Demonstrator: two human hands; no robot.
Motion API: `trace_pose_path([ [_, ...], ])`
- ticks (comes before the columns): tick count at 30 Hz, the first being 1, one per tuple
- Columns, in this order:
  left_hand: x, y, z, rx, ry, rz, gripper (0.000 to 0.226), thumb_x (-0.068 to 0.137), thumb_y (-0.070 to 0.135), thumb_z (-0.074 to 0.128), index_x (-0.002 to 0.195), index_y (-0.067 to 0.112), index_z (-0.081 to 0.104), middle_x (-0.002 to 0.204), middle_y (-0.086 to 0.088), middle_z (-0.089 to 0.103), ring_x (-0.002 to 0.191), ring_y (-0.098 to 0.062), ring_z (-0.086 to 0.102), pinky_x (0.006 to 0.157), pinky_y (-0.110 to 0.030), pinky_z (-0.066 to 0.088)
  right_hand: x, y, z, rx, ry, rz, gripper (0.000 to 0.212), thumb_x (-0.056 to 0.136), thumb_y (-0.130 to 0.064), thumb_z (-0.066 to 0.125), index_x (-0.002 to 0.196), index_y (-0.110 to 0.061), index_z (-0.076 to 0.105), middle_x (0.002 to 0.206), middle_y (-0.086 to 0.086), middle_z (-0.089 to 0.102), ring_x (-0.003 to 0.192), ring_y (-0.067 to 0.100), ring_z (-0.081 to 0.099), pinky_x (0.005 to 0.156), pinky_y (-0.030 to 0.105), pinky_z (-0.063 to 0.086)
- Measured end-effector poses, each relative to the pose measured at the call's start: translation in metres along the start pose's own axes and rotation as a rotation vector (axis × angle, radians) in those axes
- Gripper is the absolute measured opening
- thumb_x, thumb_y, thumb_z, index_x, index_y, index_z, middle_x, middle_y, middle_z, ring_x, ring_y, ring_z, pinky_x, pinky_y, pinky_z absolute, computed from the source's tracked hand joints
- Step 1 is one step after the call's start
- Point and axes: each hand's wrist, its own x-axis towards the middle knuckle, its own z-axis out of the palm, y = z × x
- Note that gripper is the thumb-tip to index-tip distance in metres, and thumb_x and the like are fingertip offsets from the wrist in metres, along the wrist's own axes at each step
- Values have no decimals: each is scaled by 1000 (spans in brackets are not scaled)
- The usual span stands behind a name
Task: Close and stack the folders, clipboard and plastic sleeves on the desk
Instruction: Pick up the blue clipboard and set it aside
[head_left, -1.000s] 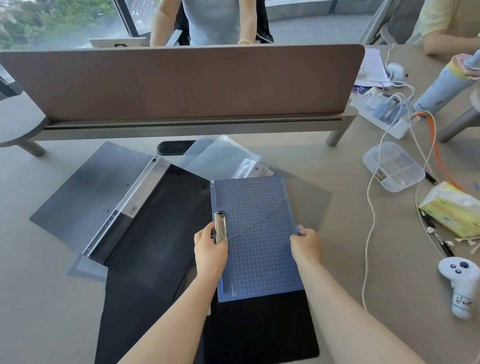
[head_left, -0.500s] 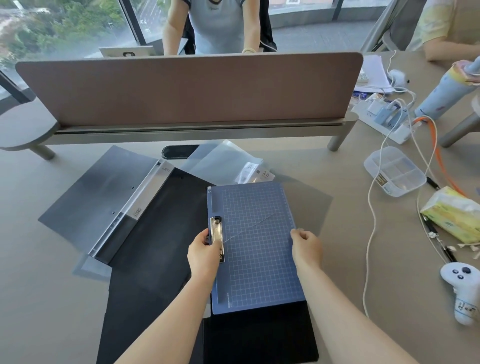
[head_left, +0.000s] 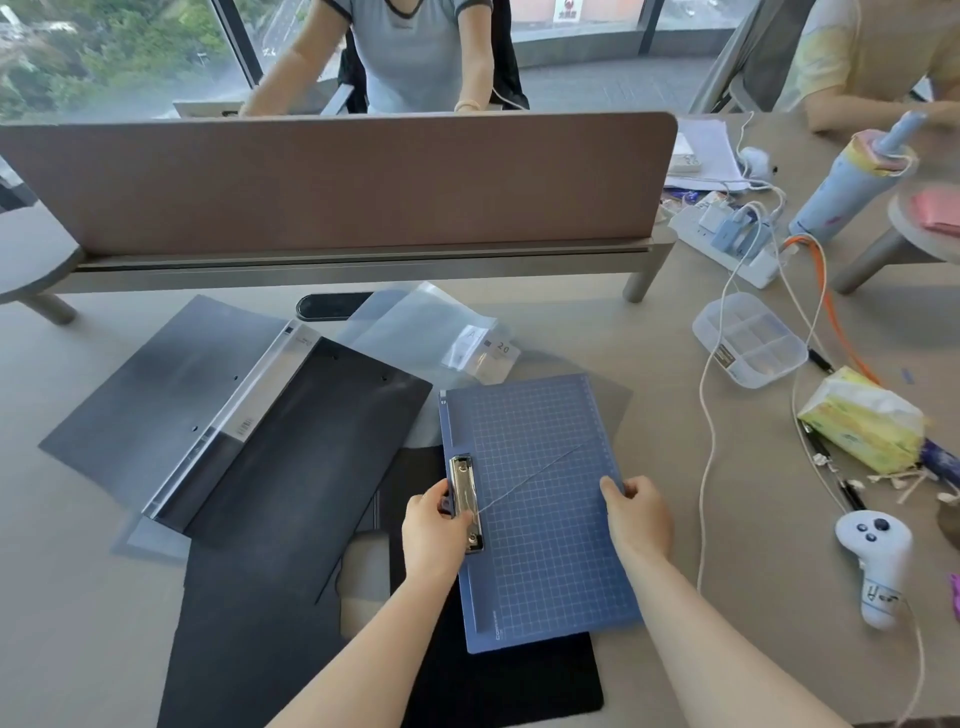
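Note:
A blue gridded clipboard (head_left: 540, 514) lies in front of me over a black folder (head_left: 498, 680). My left hand (head_left: 434, 530) grips its left edge at the metal clip (head_left: 466, 506). My right hand (head_left: 636, 512) holds its right edge. To the left, an open dark grey folder (head_left: 171, 384) with a clear spine lies flat, its black flap (head_left: 317, 441) spread over another black sheet (head_left: 249, 623). Clear plastic sleeves (head_left: 431, 330) with a white label lie behind the clipboard. A grey translucent sheet (head_left: 610, 402) shows beneath the clipboard's far right corner.
A brown desk divider (head_left: 337, 182) runs across the back. On the right are a clear compartment box (head_left: 748, 338), white and orange cables (head_left: 711, 415), a tissue pack (head_left: 862, 421), pens, a white controller (head_left: 875, 561) and a power strip (head_left: 727, 239). People sit beyond the divider.
Both hands have drawn the clipboard slightly toward me and to the right. The folders and sleeves have not moved.

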Motion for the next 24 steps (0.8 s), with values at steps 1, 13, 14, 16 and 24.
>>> trace_pose_path([
  [1, -2, -2, 2, 23, 1, -4, 54, 88, 12, 69, 140, 19, 55, 120, -4, 60, 101, -21, 66, 87, -33, 57, 0, 3, -1, -39, -5, -16, 29, 94, -44, 53, 83, -17, 56, 81, 2, 66, 68, 20, 63, 56, 32, 48],
  [13, -4, -12, 5, 184, 13, 48, 39, 91, 8, 59, 129, 19, 61, 116, 1, 48, 77, -10, 57, 64, -19, 46, -10, 13, 3, -345, 34, -143, 29, 86, -50, 63, 83, -25, 49, 83, -8, 59, 72, 15, 60, 62, 39, 58],
  [14, -4, -13, 5, 192, 14, 47, 43, 92, 8, 58, 134, 19, 58, 116, 2, 46, 80, -12, 58, 62, -18, 45, -11, 13, 3, -354, 30, -142, 29, 86, -50, 63, 84, -25, 49, 84, -8, 59, 73, 16, 60, 63, 39, 58],
  [16, -8, -12, 3, 199, 17, 47, 47, 95, 11, 57, 141, 16, 52, 120, 3, 44, 86, -13, 58, 64, -17, 43, -13, 12, 1, -374, 35, -158, 27, 87, -49, 61, 92, -24, 51, 92, -7, 60, 78, 16, 61, 65, 38, 58],
  [24, -5, -3, -47, 225, 220, 52, 45, 97, 21, 57, 142, 20, 50, 141, -3, 47, 125, -21, 49, 87, -31, 47, -33, -58, 35, -252, -197, -480, 27, 97, -29, 50, 124, -25, 54, 122, -6, 53, 93, 10, 55, 76, 34, 49],
])
